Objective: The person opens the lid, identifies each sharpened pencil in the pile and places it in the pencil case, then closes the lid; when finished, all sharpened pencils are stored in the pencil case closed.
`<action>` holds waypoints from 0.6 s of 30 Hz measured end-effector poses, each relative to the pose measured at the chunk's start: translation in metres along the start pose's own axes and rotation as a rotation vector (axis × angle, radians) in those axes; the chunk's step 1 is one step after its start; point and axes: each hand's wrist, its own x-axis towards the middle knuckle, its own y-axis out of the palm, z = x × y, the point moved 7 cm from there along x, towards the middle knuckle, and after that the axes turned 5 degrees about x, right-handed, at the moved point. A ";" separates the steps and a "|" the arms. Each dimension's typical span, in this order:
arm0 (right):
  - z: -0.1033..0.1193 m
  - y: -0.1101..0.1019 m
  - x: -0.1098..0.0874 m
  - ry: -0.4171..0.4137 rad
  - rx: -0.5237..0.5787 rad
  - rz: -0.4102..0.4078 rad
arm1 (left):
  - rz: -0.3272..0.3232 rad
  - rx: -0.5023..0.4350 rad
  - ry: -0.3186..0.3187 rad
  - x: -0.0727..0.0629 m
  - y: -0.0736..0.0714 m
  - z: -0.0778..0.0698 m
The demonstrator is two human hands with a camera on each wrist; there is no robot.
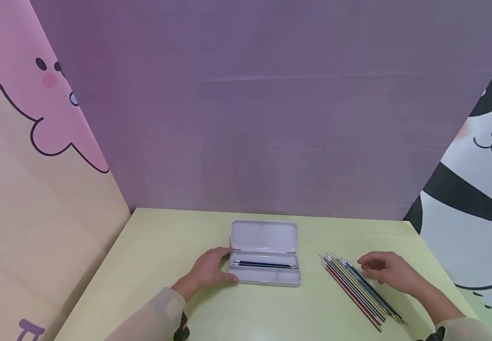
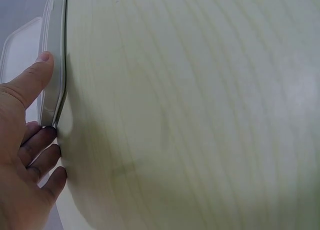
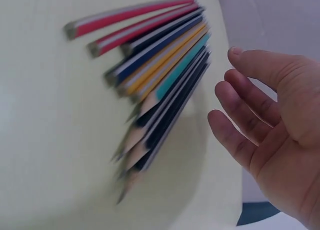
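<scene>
A pale pencil case (image 1: 252,275) lies with its lid (image 1: 264,236) raised at the back. Dark pencils (image 1: 266,264) rest in its rear compartment, and a divider splits off the right part of the front one. My left hand (image 1: 209,268) holds the case by its left end, thumb at the front edge and fingers toward the hinge side. To the right, several pencils (image 1: 352,286) in red, dark blue, yellow, teal and black lie side by side. My right hand (image 1: 388,271) hovers just right of them, its fingers loosely bent and nothing between them.
The light wooden table (image 1: 169,237) meets a purple wall (image 1: 271,142) behind. A cartoon-printed panel stands on the left, and a panda panel (image 1: 476,237) borders the right edge, near my right arm.
</scene>
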 end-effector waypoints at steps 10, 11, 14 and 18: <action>-0.030 0.002 -0.010 0.077 0.044 -0.001 | 0.003 -0.011 -0.010 -0.002 -0.003 -0.004; -0.030 0.002 -0.011 0.074 0.044 -0.003 | 0.002 -0.010 -0.007 -0.002 -0.003 -0.004; -0.033 0.003 -0.012 0.068 0.047 -0.010 | 0.000 -0.007 -0.010 -0.002 -0.003 -0.004; -0.036 0.003 -0.012 0.070 0.048 -0.018 | 0.000 -0.012 -0.013 -0.002 -0.002 -0.003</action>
